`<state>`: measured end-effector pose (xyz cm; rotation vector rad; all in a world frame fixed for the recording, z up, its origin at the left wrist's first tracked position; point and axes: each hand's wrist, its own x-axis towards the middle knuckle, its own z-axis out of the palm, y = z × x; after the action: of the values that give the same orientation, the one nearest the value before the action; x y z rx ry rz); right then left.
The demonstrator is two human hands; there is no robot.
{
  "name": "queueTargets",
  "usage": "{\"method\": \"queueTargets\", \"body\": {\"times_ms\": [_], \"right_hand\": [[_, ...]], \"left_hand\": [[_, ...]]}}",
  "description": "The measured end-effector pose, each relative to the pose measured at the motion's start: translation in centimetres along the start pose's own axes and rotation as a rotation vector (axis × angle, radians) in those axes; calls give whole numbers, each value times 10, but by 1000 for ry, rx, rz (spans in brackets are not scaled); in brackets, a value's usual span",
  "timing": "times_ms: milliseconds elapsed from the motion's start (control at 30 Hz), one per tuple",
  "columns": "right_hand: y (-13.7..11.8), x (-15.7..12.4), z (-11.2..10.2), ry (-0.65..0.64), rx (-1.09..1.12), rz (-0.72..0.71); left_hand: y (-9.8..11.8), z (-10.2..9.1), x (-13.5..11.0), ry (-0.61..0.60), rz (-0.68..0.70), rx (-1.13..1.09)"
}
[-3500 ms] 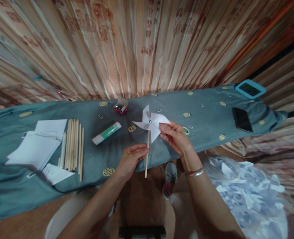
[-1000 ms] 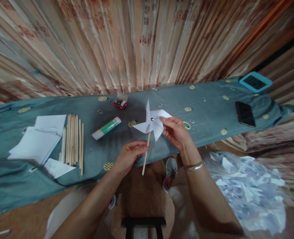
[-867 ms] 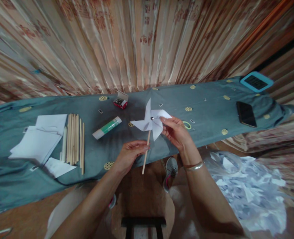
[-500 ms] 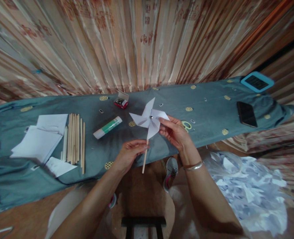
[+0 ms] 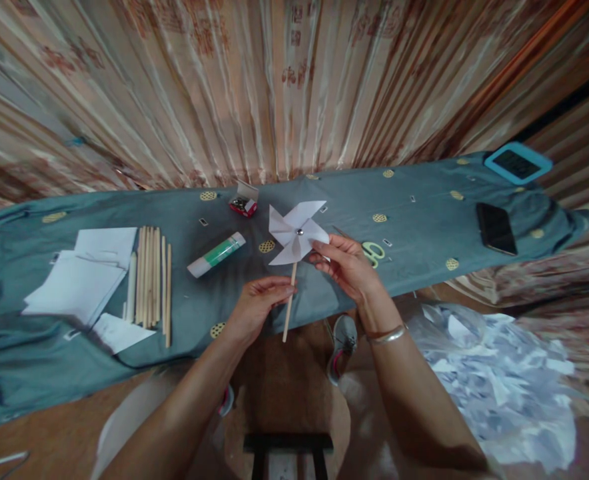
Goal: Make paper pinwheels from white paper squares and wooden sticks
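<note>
A white paper pinwheel [image 5: 297,231] with a shiny pin at its centre is held up over the front of the table. My left hand [image 5: 260,300] pinches its wooden stick [image 5: 289,313] below the paper blades. The fingers of my right hand [image 5: 347,263] are closed at the right-hand blade, thumb in front. Just beyond that hand lie green-handled scissors [image 5: 373,253], partly hidden by it. To the left on the cloth is a glue stick [image 5: 217,255] with a green label, and behind it an open small red box [image 5: 243,203] of metal pins.
Wooden sticks [image 5: 149,280] lie in a row beside white paper sheets [image 5: 77,283] at the left. A phone [image 5: 496,229] and a blue-framed device [image 5: 518,163] sit at the right. A clear bag of paper scraps [image 5: 504,380] stands right of my arm; a curtain [image 5: 294,87] hangs behind.
The pinwheel's blades have turned about the pin, and my right hand has shifted slightly left with a blade. My left hand keeps its pinch on the stick.
</note>
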<state>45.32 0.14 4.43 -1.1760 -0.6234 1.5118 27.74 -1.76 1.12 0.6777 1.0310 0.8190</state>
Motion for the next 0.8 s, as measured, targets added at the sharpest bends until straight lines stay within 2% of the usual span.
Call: {"method": "queueTargets", "body": {"times_ms": [400,800], "right_hand": [[6,-1,1,-51,-126,-75],[7,-4,-2,-10,-153,-109]], "left_hand": [[0,-3,2,28,30,33],[3,-7,3,73,89,63]]}}
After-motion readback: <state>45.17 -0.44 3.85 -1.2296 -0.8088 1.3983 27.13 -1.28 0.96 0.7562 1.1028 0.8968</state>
